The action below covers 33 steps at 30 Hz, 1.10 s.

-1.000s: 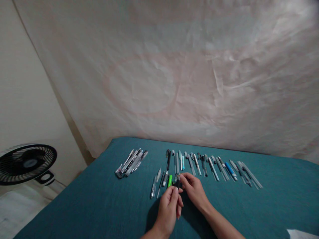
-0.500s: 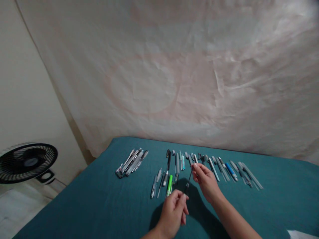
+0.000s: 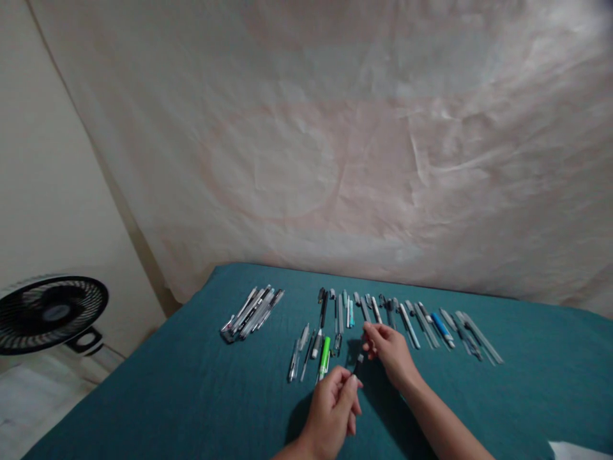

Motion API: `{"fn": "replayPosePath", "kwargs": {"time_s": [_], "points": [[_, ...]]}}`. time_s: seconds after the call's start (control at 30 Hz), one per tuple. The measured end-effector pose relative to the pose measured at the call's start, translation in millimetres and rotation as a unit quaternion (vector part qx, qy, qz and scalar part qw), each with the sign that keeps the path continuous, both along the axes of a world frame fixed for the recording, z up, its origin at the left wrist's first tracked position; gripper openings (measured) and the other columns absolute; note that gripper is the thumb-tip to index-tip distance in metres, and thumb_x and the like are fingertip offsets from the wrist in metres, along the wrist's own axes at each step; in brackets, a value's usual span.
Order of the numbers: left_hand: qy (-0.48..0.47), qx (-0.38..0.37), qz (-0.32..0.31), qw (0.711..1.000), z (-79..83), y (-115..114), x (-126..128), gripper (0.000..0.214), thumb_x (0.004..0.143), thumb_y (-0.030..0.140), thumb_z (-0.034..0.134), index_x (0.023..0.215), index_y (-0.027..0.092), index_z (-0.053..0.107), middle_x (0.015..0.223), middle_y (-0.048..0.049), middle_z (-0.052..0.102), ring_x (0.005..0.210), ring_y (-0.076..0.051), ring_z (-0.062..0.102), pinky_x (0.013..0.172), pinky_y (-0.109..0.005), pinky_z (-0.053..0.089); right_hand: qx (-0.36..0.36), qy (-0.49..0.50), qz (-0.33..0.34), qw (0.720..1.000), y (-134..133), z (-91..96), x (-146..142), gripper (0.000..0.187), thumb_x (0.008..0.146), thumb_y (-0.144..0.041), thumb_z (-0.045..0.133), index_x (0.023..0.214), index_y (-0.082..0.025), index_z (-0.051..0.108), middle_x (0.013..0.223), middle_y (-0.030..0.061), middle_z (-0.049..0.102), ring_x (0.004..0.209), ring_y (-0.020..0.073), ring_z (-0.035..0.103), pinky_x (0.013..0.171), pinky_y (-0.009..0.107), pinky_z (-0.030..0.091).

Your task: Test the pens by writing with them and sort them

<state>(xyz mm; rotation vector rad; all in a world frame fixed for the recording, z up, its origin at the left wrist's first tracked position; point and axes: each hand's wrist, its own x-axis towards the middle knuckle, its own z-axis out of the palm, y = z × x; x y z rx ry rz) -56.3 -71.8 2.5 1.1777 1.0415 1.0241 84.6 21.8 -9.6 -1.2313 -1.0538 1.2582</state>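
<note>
My left hand [image 3: 330, 409] is closed in a pinch on a short dark pen part [image 3: 358, 365] with a pale end, which sticks up past the fingertips. Just above and to the right, my right hand [image 3: 387, 350] has its thumb and fingers pressed together. Whatever is in that pinch is too small or hidden to make out. A gap separates the two hands. Beside my left hand a bright green marker [image 3: 324, 356] lies on the cloth, among several pens and pen parts [image 3: 306, 361].
A bundle of pens [image 3: 253, 313] lies at the left of the teal cloth [image 3: 182, 390]. Behind and right of my hands runs a row of pens and clear barrels, with a blue pen [image 3: 443, 329] among them. A black fan [image 3: 55, 314] stands off the left edge.
Half a second ago a thin dark rod spanned both hands; now it no longer shows between them. My right hand has moved slightly down. My left hand keeps its place with the dark part.
</note>
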Motion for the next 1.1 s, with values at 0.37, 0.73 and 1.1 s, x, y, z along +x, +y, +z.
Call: {"fn": "replayPosePath", "kwargs": {"time_s": [0.37,0.73,1.1], "points": [[-0.003,-0.007,-0.006,1.0,-0.1,-2,1,0.031,0.084,0.046,0.039,0.078,0.016,0.046,0.049,0.0074,0.045,0.029,-0.002,0.035,0.03,-0.015,0.02,0.011,-0.159,0.097,0.982,-6,-8.9,-22,0.03,0.072,-0.042,0.053,0.072,-0.013,0.061,0.058,0.0009,0.062,0.043,0.0129,0.057,0.04,0.022,0.04],[-0.064,-0.023,0.088,0.994,1.3,6,-4,0.035,0.084,0.051,0.034,0.078,0.017,0.043,0.052,0.0069,0.047,0.03,-0.004,0.04,0.029,-0.014,0.026,-0.024,-0.016,0.285,0.958,-33,46.3,-11,0.034,0.071,-0.047,0.057,0.073,-0.013,0.062,0.058,-0.002,0.055,0.048,0.0075,0.048,0.04,0.016,0.035],[-0.045,-0.014,0.046,0.998,2.1,2,-3,0.028,0.083,0.045,0.041,0.078,0.017,0.044,0.055,0.0061,0.048,0.032,-0.005,0.045,0.031,-0.015,0.032,-0.019,-0.008,0.293,0.956,-39,46.9,-15,0.027,0.071,-0.04,0.061,0.071,-0.013,0.06,0.052,-0.0044,0.049,0.045,0.005,0.042,0.041,0.015,0.031]]}}
